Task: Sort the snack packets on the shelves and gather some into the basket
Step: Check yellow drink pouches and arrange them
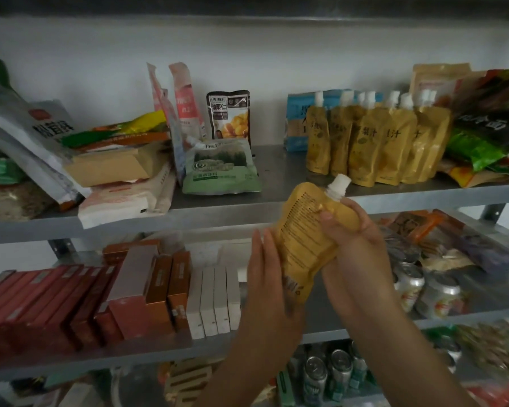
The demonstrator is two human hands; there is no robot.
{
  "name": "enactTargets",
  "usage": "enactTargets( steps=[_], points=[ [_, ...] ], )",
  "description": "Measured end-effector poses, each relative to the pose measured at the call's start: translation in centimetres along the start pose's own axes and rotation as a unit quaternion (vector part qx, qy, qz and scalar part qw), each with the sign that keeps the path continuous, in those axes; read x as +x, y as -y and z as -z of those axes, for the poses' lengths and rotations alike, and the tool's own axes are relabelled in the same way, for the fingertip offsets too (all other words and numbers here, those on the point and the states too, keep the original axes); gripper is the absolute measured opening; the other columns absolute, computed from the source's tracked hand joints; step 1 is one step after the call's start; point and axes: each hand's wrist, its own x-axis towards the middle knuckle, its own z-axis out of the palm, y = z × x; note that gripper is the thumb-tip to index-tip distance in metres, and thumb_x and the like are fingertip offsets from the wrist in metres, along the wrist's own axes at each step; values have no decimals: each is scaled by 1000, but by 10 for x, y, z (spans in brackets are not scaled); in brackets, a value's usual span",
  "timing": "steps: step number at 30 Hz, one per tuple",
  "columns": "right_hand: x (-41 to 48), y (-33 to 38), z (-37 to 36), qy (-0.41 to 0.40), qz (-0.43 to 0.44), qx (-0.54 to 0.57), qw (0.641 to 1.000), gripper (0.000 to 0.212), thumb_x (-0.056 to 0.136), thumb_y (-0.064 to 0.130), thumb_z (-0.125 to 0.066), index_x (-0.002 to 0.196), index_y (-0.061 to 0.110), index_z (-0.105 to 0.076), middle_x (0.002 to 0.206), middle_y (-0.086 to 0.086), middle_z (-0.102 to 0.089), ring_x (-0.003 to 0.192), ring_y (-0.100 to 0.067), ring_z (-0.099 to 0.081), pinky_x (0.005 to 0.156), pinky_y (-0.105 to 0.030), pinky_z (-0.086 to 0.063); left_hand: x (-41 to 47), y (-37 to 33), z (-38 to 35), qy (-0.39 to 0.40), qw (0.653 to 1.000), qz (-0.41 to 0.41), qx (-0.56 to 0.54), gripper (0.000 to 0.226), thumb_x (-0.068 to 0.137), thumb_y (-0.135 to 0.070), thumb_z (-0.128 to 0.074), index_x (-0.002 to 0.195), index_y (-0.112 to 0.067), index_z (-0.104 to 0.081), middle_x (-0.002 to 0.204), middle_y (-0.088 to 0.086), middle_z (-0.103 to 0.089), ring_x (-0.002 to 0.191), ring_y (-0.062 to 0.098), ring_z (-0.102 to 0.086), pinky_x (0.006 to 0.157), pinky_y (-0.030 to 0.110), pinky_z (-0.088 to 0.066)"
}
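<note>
Before the front edge of the grey metal upper shelf [218, 214], a yellow spouted pouch with a white cap [303, 230] is held tilted, its printed back turned to the camera. The pouch is clasped just below the spout by the right hand [359, 248], whose fingers are curled round it. The left hand [265, 283] is laid against the pouch's lower left edge, fingers straight and together, nothing being grasped. On the shelf behind, a row of matching yellow pouches [376, 142] is stood upright, well apart from a pale green flat packet [221, 174].
</note>
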Motion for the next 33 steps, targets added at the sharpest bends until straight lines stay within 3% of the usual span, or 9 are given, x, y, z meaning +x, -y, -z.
enactTargets(
  steps=[3,5,8,11,14,18,23,29,33],
  points=[
    [-9,-1,-8,5,-8,16,1000,23,96,3,-47,106,19,-61,96,-3,-66,84,-14,-63,66,-23,-52,6,-5,3,-6,1000,9,17,102,84,-25,-70,134,-65,9,154,-22,10,129,-27,10,89,-12,-9],
    [-10,1,-8,42,-21,39,998,29,91,-1,-52,114,15,-58,95,-4,-63,85,-15,-60,71,-27,-51,9,-3,5,-96,994,-37,44,63,88,-28,-58,141,-45,-29,147,-18,-26,132,-16,-21,98,-5,-18],
    [-3,5,-3,137,7,4,991,62,68,24,-80,124,19,-54,107,2,-61,100,-12,-60,81,-25,-50,19,-4,18,-122,991,-4,-53,17,94,-28,-50,108,-32,-60,93,-24,-64,90,-2,-59,78,12,-47],
    [14,7,4,176,49,-76,980,103,43,51,-90,133,33,-42,131,10,-57,120,-8,-55,88,-28,-52,31,-8,34,-21,971,30,-238,27,89,-48,-50,100,-28,-65,93,-4,-74,88,13,-69,81,31,-56],
    [36,12,4,233,20,-126,964,88,53,41,-88,130,18,-50,116,-3,-67,105,-19,-65,76,-32,-55,50,-2,42,29,953,28,-301,32,88,-42,-52,106,-20,-68,100,11,-73,94,29,-69,86,51,-54],
    [70,20,-7,210,72,-117,968,46,68,18,-72,112,10,-60,101,-4,-72,96,-20,-68,76,-31,-56,86,7,52,-44,998,-53,-5,51,89,-62,-43,90,-16,-65,80,4,-68,74,16,-65,65,37,-54],
    [146,14,-36,106,154,-157,970,39,86,2,-63,123,6,-52,121,-14,-63,110,-27,-62,91,-43,-53,138,45,74,-148,909,-142,363,61,98,-51,-28,125,-7,-60,136,13,-56,126,28,-51,104,44,-40],
    [231,-14,-66,-6,126,-209,970,38,91,7,-58,128,11,-48,119,-4,-57,111,-21,-55,85,-33,-48,150,62,67,-112,886,-96,440,57,95,-47,-29,122,-12,-65,126,13,-63,117,28,-60,102,49,-44],
    [263,-23,-78,-32,128,-249,959,41,89,4,-55,129,10,-49,126,-13,-56,117,-28,-53,99,-46,-46,151,64,67,-131,880,-97,446,52,95,-43,-32,123,-13,-64,127,11,-63,117,26,-60,101,47,-46]
  ],
)
